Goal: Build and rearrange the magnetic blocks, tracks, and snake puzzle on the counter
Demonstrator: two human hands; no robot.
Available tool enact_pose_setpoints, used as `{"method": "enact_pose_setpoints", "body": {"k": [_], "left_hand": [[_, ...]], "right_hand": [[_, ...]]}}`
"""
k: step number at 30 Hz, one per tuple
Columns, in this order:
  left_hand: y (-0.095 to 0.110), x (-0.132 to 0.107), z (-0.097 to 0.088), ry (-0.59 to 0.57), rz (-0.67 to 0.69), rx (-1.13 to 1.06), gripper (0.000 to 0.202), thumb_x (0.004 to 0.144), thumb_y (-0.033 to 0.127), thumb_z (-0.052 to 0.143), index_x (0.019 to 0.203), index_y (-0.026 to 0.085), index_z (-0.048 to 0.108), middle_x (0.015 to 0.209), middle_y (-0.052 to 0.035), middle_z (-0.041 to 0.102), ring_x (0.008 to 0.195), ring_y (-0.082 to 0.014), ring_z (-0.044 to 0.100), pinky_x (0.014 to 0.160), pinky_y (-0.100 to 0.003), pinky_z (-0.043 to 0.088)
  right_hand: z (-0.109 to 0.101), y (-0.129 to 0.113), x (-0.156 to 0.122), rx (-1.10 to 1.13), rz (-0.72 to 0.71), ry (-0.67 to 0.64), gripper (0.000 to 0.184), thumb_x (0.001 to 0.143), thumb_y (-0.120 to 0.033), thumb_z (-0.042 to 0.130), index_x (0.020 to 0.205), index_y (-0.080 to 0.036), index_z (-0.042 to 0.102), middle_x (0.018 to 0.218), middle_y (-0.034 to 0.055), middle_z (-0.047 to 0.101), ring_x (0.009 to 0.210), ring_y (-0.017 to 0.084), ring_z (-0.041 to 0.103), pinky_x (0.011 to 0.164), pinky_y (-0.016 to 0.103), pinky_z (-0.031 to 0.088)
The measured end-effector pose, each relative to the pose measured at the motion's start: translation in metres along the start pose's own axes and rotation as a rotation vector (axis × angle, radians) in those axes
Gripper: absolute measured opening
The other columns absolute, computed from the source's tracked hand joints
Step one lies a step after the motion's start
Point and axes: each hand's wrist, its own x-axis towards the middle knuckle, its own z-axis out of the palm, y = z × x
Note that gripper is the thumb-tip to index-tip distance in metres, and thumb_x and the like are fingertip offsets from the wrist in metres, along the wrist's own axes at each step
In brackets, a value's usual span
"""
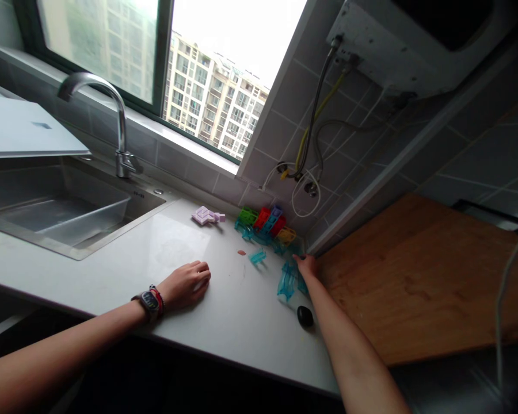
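My left hand (190, 283) rests on the white countertop with its fingers curled in, and nothing shows in it. At the back right corner, my right hand (307, 265) reaches in among clear teal plastic pieces. Its thumb points left and its fingers look closed, but what they hold is hidden. Just left of my right forearm lies a long teal plastic piece (286, 282). A smaller teal piece (258, 256) sits nearer the middle. Behind it, a row of green, red, blue and yellow plastic pieces (265, 221) rests on teal parts against the wall.
A lilac block-like piece (207, 216) lies by the back edge. A black rounded object (304, 317) sits beside my right forearm. Left are a steel sink (86, 253) and a tap (121, 126). A wooden board (423, 282) stands at right. Hoses (317, 115) hang above the corner.
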Motion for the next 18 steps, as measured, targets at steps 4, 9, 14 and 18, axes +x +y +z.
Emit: {"method": "enact_pose_setpoints", "body": {"k": [4, 9, 14, 18], "left_hand": [[0.000, 0.000, 0.000, 0.011, -0.002, -0.005, 0.014, 0.093, 0.016, 0.050, 0.087, 0.020, 0.063, 0.095, -0.0077, 0.063, 0.083, -0.0202, 0.058, 0.076, -0.032, 0.048], [-0.001, -0.001, 0.001, 0.010, -0.001, -0.007, 0.015, 0.093, 0.016, 0.050, 0.087, 0.020, 0.063, 0.095, -0.0077, 0.063, 0.083, -0.0200, 0.058, 0.077, -0.032, 0.048], [-0.002, 0.000, 0.002, -0.005, 0.004, 0.001, 0.016, 0.095, 0.018, 0.049, 0.089, 0.019, 0.063, 0.096, -0.0080, 0.063, 0.083, -0.0201, 0.058, 0.076, -0.033, 0.048], [-0.004, -0.001, 0.004, -0.020, 0.016, -0.022, 0.020, 0.098, 0.022, 0.047, 0.094, 0.020, 0.066, 0.100, -0.0085, 0.066, 0.088, -0.0209, 0.060, 0.079, -0.034, 0.050]], "right_hand": [[-0.004, -0.008, -0.007, 0.003, -0.028, -0.012, 0.032, 0.099, -0.036, 0.064, 0.125, -0.018, 0.063, 0.127, 0.0097, 0.064, 0.107, 0.023, 0.066, 0.091, 0.044, 0.058], [-0.025, -0.024, -0.032, 0.102, -0.150, 0.106, 0.028, 0.100, -0.038, 0.060, 0.114, -0.014, 0.067, 0.118, 0.0113, 0.067, 0.106, 0.024, 0.066, 0.094, 0.044, 0.055], [-0.029, -0.040, -0.131, 0.265, -0.391, 0.173, 0.041, 0.104, -0.042, 0.040, 0.099, -0.013, 0.068, 0.106, 0.0156, 0.068, 0.098, 0.025, 0.064, 0.088, 0.037, 0.051], [0.005, -0.053, -0.220, 0.356, -0.608, -0.011, 0.031, 0.100, -0.036, 0.049, 0.083, -0.020, 0.068, 0.080, 0.0040, 0.066, 0.073, 0.017, 0.061, 0.071, 0.028, 0.048]]}}
